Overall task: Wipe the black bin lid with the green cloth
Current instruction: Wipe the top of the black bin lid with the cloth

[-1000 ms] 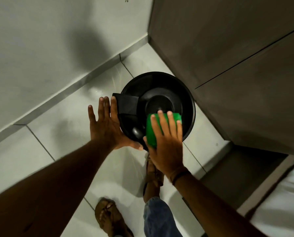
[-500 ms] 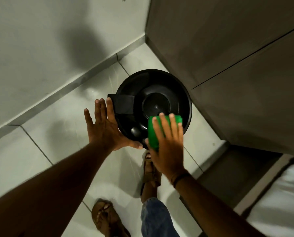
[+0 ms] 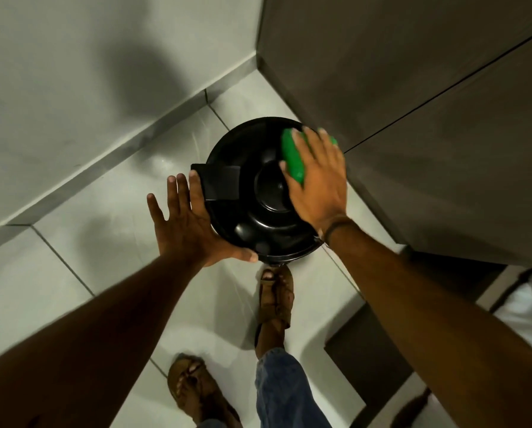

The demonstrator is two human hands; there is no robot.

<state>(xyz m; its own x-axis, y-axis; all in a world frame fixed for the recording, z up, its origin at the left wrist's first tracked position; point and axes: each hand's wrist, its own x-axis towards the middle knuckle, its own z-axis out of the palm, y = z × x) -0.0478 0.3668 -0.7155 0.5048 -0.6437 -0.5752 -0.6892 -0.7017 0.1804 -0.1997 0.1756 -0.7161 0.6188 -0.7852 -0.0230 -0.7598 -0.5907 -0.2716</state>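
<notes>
The round black bin lid point(image 3: 252, 211) sits on its bin in the floor corner, glossy, with a raised centre disc and a square hinge block at its left. My right hand point(image 3: 318, 177) lies flat on the lid's far right part, pressing the folded green cloth point(image 3: 292, 159) against it; most of the cloth is hidden under my fingers. My left hand point(image 3: 190, 223) is spread flat against the lid's left and near rim, thumb under the front edge, fingers apart.
A grey wall with a skirting strip point(image 3: 110, 162) runs along the left. Dark cabinet panels point(image 3: 428, 118) stand close on the right of the bin. My sandalled feet point(image 3: 274, 301) stand on the pale floor tiles just in front of the bin.
My right hand has slid the green cloth from the lid's near edge across to its far right side. My left hand stays braced against the lid's left rim.
</notes>
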